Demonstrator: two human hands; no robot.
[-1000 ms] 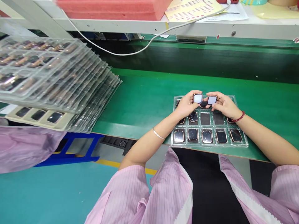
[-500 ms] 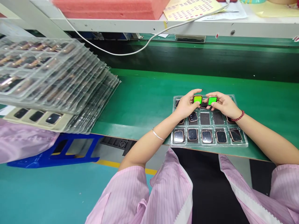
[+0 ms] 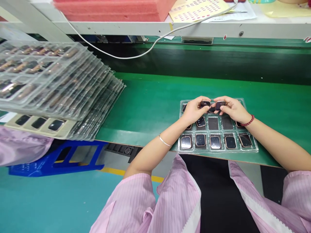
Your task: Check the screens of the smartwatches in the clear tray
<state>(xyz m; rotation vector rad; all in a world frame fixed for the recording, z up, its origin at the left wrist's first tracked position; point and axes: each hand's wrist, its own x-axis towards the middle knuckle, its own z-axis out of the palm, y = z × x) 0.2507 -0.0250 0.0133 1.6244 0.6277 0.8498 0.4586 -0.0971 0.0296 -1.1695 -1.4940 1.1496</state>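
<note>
My left hand grips a square smartwatch between thumb and fingers, its screen dark. A second smartwatch, also dark-screened, is pinched in my right hand. Both watches are held side by side over the back row of a clear plastic tray. Several strapless watches with gold-coloured rims, such as the front-row watch, lie in its pockets. Two pockets in the middle row, including one bare pocket, hold no watch. My hands partly cover the back row.
Stacked clear trays of watches rise at the left, beside a beige tray. A blue plastic stool stands below the green bench. A white cable droops from the shelf, which carries pink foam. A person's pink sleeve shows at left.
The two held watches' screens went from lit green, one partly yellow, to dark. My left index finger has come down onto its watch. The tray stays in place.
</note>
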